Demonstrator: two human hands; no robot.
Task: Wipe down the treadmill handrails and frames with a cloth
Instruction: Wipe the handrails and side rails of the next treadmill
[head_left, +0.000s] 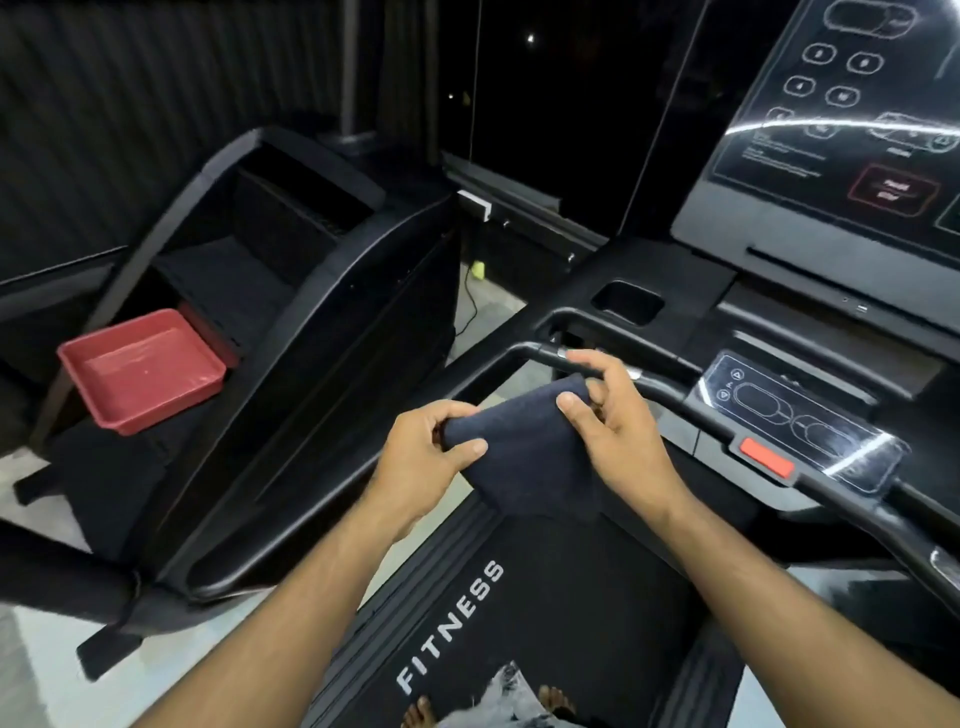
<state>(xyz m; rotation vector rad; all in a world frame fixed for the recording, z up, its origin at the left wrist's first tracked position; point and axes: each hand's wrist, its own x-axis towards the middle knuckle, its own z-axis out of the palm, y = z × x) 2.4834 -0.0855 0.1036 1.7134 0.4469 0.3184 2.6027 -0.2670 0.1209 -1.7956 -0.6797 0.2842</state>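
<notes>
A dark folded cloth (524, 457) hangs between both my hands above the treadmill belt (545, 613). My left hand (431, 457) grips its left corner with curled fingers. My right hand (608, 426) pinches its upper right edge between thumb and fingers. Just behind my right hand runs the black front handrail (670, 395), with a metal sensor patch beside my fingertips. The left handrail (322, 499) slopes down toward the lower left. The console (831, 156) with its touch panel rises at the upper right.
A red plastic tray (140, 369) sits on a black stair-type machine (291, 322) to the left. A small control panel (795, 421) with a red stop button (766, 457) lies right of my hands. My bare feet (556, 701) stand on the belt marked FITNESS.
</notes>
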